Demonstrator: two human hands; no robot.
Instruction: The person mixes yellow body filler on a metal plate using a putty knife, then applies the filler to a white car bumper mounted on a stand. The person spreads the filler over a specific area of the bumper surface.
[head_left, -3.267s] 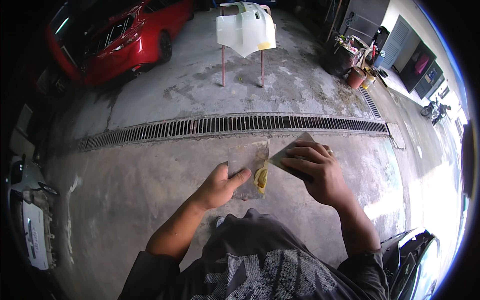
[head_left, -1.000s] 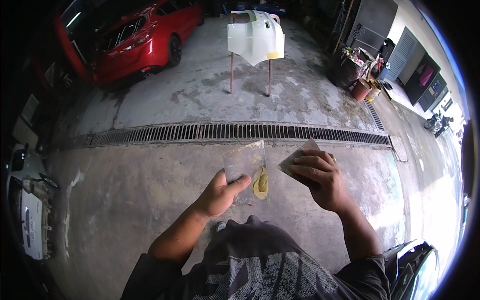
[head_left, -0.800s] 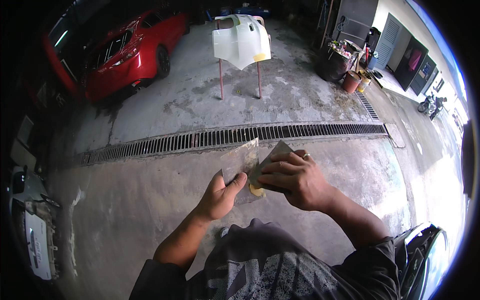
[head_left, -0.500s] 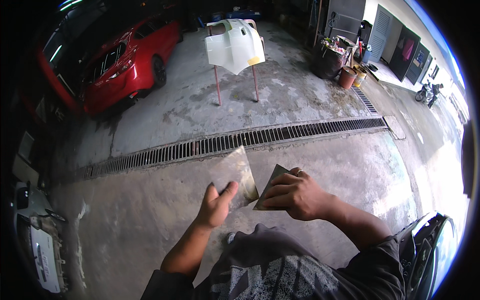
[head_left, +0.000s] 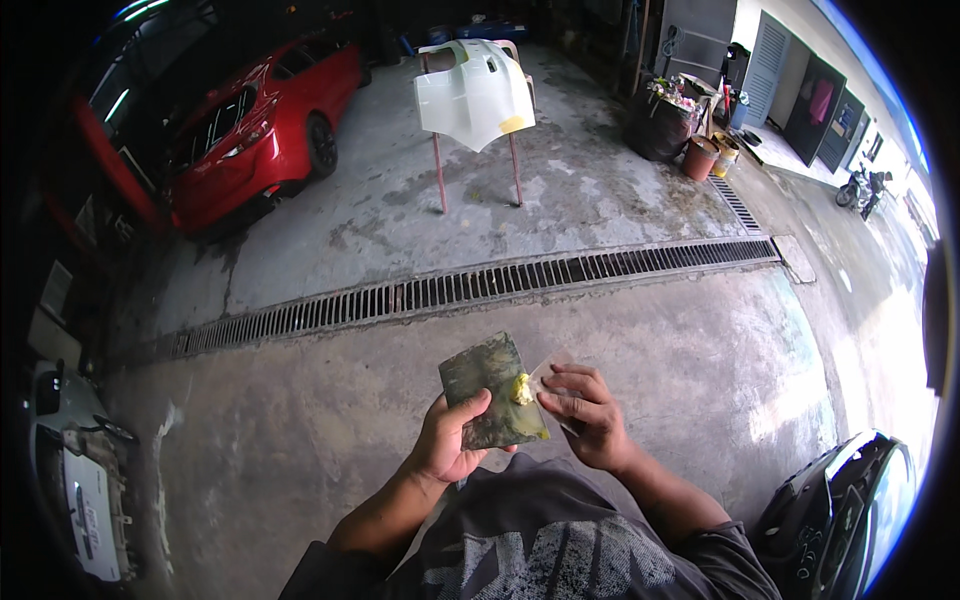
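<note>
My left hand (head_left: 453, 435) is closed on a dark, stained, greenish flat plate (head_left: 478, 408), tilted in front of my torso with the thumb across its face. A lump of yellow paste (head_left: 521, 390) lies near the plate's right edge. My right hand (head_left: 590, 425) is closed on a thin, pale spreader (head_left: 552, 365), whose edge is at the lump; whether it touches the plate I cannot tell. The fingertips lie over the spreader's face.
A long drain grate (head_left: 470, 288) crosses the concrete floor. Beyond stands a white car body panel (head_left: 475, 95) on red legs, left of buckets (head_left: 700, 160). A red car (head_left: 250, 150) is at upper left; a black car part (head_left: 830, 510) is at lower right.
The plate in my left hand now shows a dark face where it looked pale. The spreader in my right hand now looks pale and sits against the paste, having moved from a separate, darker-looking position.
</note>
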